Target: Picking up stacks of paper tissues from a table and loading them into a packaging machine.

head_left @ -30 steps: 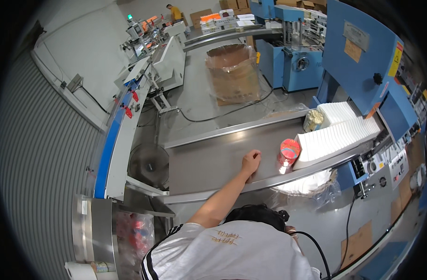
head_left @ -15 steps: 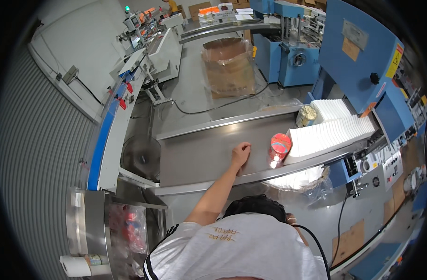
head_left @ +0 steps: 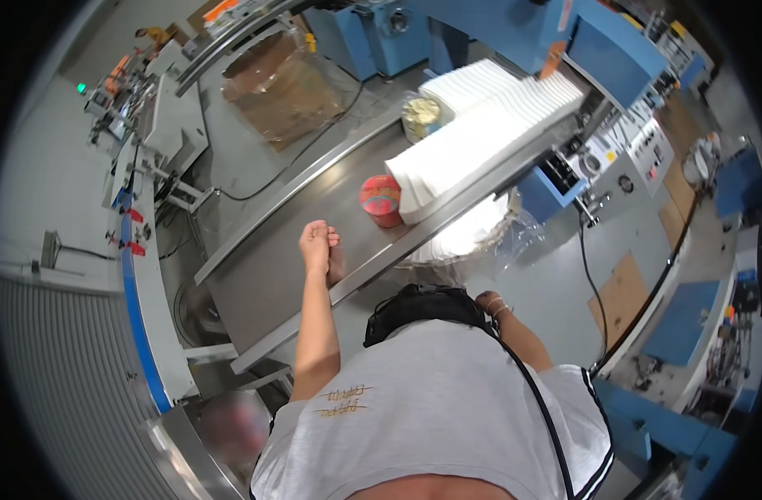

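My left hand is over the bare grey metal of a conveyor-like trough, its fingers curled in and nothing visible in them. Nearest to it is a red round-topped canister, standing against the front end of a long row of white folded tissue stacks. A second canister with a crinkled pale gold top sits by the far rail, beside the white stacks. My right hand, with a band at the wrist, hangs next to a black waist bag; its fingers are partly hidden and too dark to read.
Blue machinery stands at the trough's right end. Under the near rail sits a plastic-lined container of white material. Beyond the trough is a large lined cardboard box. A long machine with a blue edge runs along the left.
The view has turned and shifted, so the trough now slants up to the right. My left hand stays over the trough with curled fingers. My right hand now shows more beside the bag.
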Available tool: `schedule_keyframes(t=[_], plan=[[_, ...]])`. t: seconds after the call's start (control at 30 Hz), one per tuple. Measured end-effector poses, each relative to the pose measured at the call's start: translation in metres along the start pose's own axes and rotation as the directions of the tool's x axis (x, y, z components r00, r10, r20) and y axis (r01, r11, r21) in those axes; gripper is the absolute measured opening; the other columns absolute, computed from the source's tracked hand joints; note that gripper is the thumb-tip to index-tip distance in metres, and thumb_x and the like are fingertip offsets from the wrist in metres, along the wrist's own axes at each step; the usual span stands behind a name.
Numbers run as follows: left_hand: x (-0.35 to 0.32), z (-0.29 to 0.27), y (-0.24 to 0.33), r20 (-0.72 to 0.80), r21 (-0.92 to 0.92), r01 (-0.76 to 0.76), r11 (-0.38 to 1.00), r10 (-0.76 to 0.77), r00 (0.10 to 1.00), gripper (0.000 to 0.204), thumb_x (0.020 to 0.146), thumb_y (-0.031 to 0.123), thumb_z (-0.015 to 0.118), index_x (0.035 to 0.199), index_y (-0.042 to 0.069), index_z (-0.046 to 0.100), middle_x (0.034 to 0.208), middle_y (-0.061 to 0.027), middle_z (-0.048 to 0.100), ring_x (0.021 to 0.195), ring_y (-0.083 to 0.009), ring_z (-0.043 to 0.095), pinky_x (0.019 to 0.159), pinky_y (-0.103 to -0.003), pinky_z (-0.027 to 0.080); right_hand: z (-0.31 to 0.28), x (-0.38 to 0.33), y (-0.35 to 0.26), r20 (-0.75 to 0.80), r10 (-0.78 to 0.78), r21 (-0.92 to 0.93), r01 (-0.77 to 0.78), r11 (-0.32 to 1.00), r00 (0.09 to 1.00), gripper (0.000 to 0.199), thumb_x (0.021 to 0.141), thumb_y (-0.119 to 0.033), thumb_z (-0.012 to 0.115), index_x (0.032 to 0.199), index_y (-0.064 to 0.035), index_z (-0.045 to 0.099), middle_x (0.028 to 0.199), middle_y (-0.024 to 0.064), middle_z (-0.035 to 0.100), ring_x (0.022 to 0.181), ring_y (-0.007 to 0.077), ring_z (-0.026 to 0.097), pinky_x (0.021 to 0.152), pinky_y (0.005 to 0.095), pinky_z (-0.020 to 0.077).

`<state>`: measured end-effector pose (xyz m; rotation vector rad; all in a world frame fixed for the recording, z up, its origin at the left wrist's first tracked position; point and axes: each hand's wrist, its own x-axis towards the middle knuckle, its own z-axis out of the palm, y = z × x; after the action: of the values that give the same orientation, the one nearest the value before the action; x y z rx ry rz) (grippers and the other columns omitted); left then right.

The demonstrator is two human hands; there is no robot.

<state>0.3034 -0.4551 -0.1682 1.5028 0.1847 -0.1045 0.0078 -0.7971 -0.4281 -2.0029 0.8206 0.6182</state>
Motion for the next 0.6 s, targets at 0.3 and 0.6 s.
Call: schedule_keyframes(t=[0.3,0.6], plan=[[-0.004,0.001,-0.002,0.029,0.013,0.057,0.998,-0.058,0.998,0.010,0.094,0.011,0.054,0.097,0.002,0.058,0.077,-0.0072,0.063,0.058,-0.0121,0.059,0.050,-0.021,0.050,-0.007,-0.014,0.004,-0.021,0.087,0.014,-0.087,0.996,0.996,0.028,0.072,-0.026,0.067,0.093,-0.0077,0.072,0.086,0.0137,0.070,0.077,0.0252,0.067,0.073,0.0345,0.0531],[0.001,0.007,-0.005,0.051,0.031,0.058,0.998,-0.060,0.997,0.011,0.093,0.009,0.054,0.099,0.002,0.059,0.076,-0.0070,0.064,0.058,-0.0106,0.060,0.050,-0.020,0.049,0.004,-0.004,0.029,-0.016,0.039,-0.149,-0.041,0.988,0.999,0.027,0.074,-0.029,0.063,0.089,-0.0082,0.073,0.086,0.0155,0.070,0.082,0.0285,0.067,0.077,0.0372,0.0518]])
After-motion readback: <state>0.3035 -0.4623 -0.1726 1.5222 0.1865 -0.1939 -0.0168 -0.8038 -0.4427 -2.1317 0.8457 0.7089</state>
